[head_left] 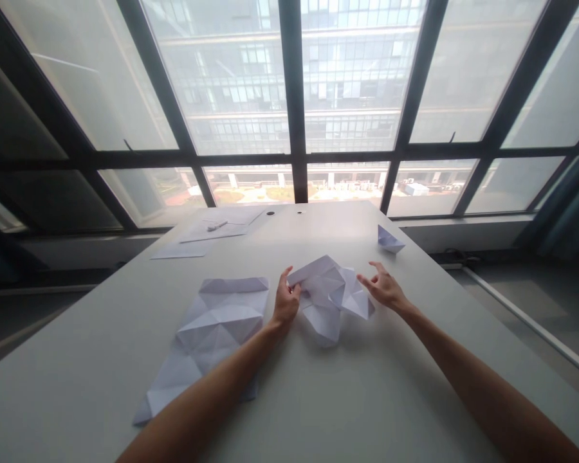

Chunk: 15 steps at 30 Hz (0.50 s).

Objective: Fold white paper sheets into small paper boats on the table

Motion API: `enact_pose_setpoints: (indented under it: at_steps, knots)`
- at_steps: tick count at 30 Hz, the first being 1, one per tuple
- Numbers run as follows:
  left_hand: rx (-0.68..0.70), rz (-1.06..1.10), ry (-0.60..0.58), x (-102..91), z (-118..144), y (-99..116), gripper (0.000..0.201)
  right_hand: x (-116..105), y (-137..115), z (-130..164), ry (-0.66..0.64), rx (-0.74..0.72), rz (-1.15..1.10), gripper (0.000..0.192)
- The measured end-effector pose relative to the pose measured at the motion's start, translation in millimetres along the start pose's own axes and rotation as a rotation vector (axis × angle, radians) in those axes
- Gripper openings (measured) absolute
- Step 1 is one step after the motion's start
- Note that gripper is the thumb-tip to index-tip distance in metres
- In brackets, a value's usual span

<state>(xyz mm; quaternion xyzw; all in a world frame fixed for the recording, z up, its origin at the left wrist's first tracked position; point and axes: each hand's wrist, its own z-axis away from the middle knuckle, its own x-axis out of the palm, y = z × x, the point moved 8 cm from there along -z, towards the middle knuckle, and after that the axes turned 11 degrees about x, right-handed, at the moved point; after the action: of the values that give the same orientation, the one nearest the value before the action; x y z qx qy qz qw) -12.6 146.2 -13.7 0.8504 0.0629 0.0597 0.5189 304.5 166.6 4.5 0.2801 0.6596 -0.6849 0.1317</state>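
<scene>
1. Left hand (pixel 286 298): fingers pinch the folded paper (pixel 324 287) over the counter (pixel 347 411).
2. Right hand (pixel 384 287): fingers parted, just beside it; contact is hard to tell.
3. Creased sheet (pixel 217 331) lies to the left.

You face strong daylight pouring through the windows (pixel 292 96), which bleaches the building (pixel 241 90) outside into pale haze. Glare whitens the far end of your desk (pixel 335 226); nearer, it greys, with soft shadows beside your forearms (pixel 456 354). At the edges, window bars (pixel 39 96) lean outward and a dim curtain (pixel 560 209) loses detail.
</scene>
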Motion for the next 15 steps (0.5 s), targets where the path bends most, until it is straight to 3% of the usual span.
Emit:
enact_pose_setpoints:
  at_steps: [3, 7, 12, 15]
  knots:
    - [0.031, -0.072, 0.083, -9.2, -1.2, 0.2, 0.062, 14.6, -6.4, 12.3, -0.103, 0.015, 0.112, 0.074]
    - [0.055, -0.167, 0.125, -14.4, 0.0, 11.9, 0.059, 31.2, -6.0, 19.1, -0.305, 0.06, -0.018, 0.078]
    - [0.038, -0.065, 0.118, -14.5, -11.2, 43.6, 0.071, -8.8, -2.5, -0.9, -0.031, 0.066, -0.205, 0.058]
    - [0.008, 0.027, 0.113, -22.4, -24.4, 71.6, 0.078, -28.2, -0.5, -12.5, 0.008, 0.078, -0.405, 0.053]
